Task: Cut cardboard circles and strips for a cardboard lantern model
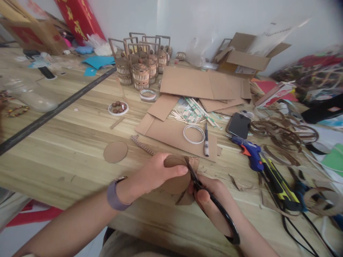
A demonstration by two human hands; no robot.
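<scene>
"Cardboard disc [177,184] low in the frame, just right of centre: how do you have it?"

"Your left hand [152,173] grasps it, thumb on top, and your right hand [218,200] is closed round the scissors [197,182]. You look to be trimming its edge, with the blades by its upper right and offcut [194,163] beside them."

"What would another snip ask of you?"

"A firm left grip, I'd judge, with the disc turned so the blades follow the curve. Mind your left thumb; its tip is near them. How wide they stand, I can't tell."

"And around you?"

"A loose disc [115,151] lies left of your left hand. Beyond your hands, a pen [206,142] lies on the cardboard sheet [171,134]. The glue gun [253,153] is at the right of the frame."
</scene>
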